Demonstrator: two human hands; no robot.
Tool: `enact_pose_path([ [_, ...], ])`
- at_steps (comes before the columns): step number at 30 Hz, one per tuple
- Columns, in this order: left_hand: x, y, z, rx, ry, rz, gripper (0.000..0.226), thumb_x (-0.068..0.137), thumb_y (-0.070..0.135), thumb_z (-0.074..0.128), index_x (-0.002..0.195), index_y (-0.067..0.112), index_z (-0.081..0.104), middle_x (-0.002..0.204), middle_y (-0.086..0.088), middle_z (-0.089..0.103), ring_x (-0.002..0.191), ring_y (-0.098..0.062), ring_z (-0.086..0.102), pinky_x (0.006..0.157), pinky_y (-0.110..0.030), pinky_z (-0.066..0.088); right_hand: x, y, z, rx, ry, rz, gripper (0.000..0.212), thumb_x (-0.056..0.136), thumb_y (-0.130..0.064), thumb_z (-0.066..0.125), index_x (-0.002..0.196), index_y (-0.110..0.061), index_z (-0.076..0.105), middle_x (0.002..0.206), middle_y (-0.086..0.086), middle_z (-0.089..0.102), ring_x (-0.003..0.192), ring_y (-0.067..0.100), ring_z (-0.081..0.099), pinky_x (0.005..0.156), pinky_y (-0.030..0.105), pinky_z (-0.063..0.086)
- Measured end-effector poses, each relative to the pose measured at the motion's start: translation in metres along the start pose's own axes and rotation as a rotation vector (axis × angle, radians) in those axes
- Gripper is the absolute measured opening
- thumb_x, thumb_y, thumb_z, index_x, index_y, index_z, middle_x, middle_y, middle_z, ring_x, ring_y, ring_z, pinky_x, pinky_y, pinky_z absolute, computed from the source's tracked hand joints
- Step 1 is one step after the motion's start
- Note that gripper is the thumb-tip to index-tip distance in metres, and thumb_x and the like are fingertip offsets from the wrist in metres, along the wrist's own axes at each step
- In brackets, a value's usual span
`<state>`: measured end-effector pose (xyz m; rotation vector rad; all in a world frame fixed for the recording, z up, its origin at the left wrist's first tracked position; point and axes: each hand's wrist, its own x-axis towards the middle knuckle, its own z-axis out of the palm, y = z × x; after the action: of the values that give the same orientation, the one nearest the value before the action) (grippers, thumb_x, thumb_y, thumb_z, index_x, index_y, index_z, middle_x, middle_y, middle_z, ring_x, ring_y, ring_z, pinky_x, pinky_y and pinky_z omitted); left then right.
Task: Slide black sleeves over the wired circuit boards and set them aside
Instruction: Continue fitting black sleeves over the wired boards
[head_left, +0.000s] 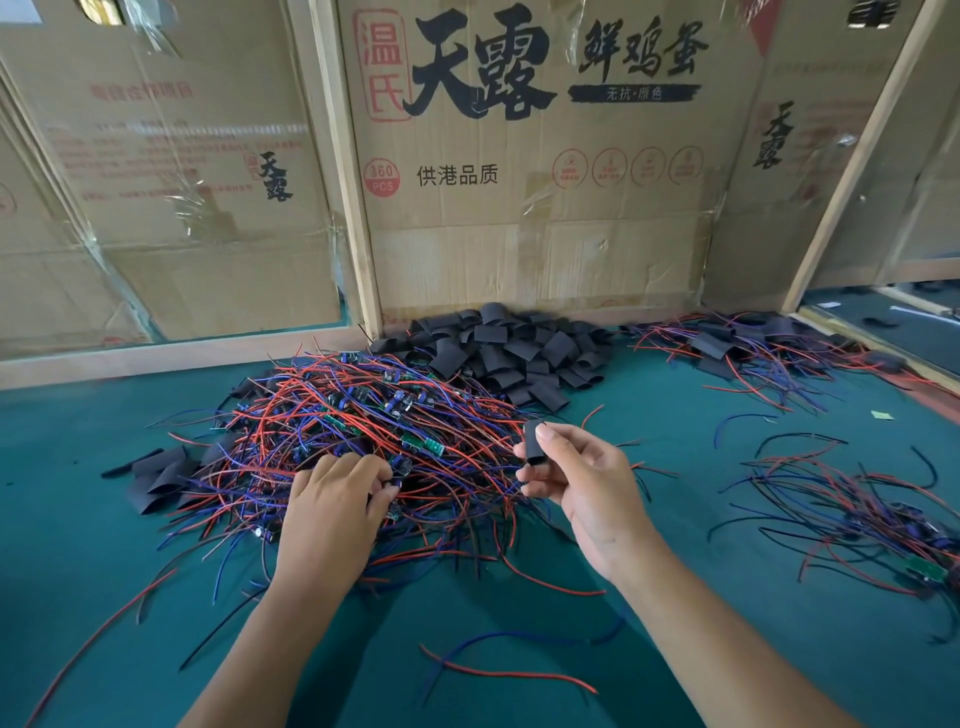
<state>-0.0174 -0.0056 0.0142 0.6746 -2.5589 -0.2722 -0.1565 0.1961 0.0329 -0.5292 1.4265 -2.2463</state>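
Head view, status?
— Short black tubular sleeve pinched upright in right hand, above green felt tabletop.
Left?
— Left hand palm down, fingers curled into big tangle of red, blue and black wired circuit boards; what they grip, cannot tell. Loose black sleeve heap behind tangle, against printed cardboard wall.

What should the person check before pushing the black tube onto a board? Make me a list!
1. Right hand pinches a black sleeve: ok.
2. Sleeve's end open, not squashed: cannot tell.
3. Left hand has one board pulled free of the wire pile: not ok, its fingers are in the tangle.
4. More sleeves ready in the sleeve heap: ok.
5. Finished pile to the far right has room beside it: ok.
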Motion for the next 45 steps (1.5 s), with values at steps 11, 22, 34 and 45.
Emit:
enact_pose_path([
  [11,0.004,0.001,0.014,0.111,0.012,0.094,0.042,0.100,0.035,0.056,0.141,0.025,0.057,0.143,0.003,0.055,0.136,-0.021,0.046,0.117,-0.045,0.025,0.002,0.004,-0.002,-0.031,-0.034,-0.030,0.012,0.082,-0.029,0.073,0.086,-0.018,0.077,0.089,0.017,0.073,0.064,0.023,0.066,0.056,0.026,0.055],
  [22,0.011,0.006,0.008,0.163,0.084,0.195,0.034,0.076,0.038,0.085,0.105,0.027,0.072,0.097,0.003,0.060,0.093,-0.026,0.060,0.079,-0.041,0.048,0.004,0.009,-0.004,-0.055,-0.033,-0.016,0.010,0.083,-0.030,0.074,0.085,-0.020,0.077,0.090,0.018,0.072,0.063,0.024,0.066,0.054,0.025,0.054],
  [34,0.000,0.019,-0.023,-0.026,0.220,0.033,0.012,0.091,0.036,0.071,0.098,0.026,0.072,0.067,0.010,0.068,0.056,-0.018,0.064,0.049,-0.030,0.050,0.006,0.006,-0.006,-0.064,-0.030,-0.013,0.022,0.097,-0.018,0.062,0.083,-0.025,0.078,0.090,0.014,0.074,0.063,0.021,0.066,0.055,0.026,0.055],
  [45,-0.007,0.034,-0.044,-1.303,0.427,-0.349,0.006,0.092,0.013,0.071,0.094,0.015,0.065,0.086,-0.006,0.075,0.093,-0.026,0.075,0.068,-0.030,0.061,0.012,0.015,-0.015,-0.134,0.034,-0.045,0.008,0.094,-0.018,0.068,0.094,-0.016,0.075,0.090,0.013,0.075,0.067,0.022,0.069,0.054,0.025,0.055],
])
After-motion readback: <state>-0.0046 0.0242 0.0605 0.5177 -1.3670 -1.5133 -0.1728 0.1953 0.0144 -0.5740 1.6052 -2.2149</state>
